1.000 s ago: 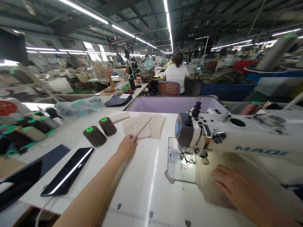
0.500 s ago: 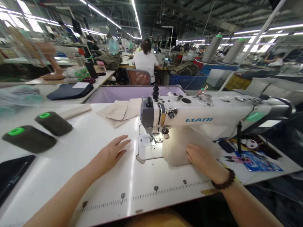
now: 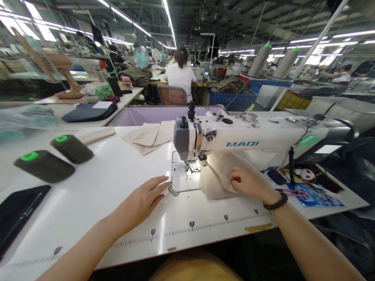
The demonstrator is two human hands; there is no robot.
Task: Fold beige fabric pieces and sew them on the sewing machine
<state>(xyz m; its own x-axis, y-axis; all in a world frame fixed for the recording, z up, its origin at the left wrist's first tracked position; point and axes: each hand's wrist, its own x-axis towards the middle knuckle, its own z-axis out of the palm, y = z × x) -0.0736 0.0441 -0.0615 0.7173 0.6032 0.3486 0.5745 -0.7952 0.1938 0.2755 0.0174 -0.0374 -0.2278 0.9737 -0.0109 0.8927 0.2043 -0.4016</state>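
My right hand (image 3: 252,182) is closed in a pinch on the edge of a beige fabric piece (image 3: 218,173). This piece lies in a small stack to the right of the needle, under the arm of a white sewing machine (image 3: 222,136), and its near side is lifted into a fold. My left hand (image 3: 148,195) lies with fingers stretched out on the white table, holding nothing. Its fingertips are close to the left edge of the metal needle plate (image 3: 180,181). More beige fabric pieces (image 3: 146,134) lie flat behind and left of the machine head.
Two dark thread cones (image 3: 43,167) lie on the left, with a black phone-like object (image 3: 20,210) nearer me. Right of the stack are a blue packet (image 3: 318,195) and small tools. A purple-lined bin (image 3: 143,116) stands behind the table. A person (image 3: 180,74) sits ahead.
My left hand has slid right toward the needle plate. My right hand has curled its fingers and raised the top fabric's edge into a fold. The view has shifted slightly.
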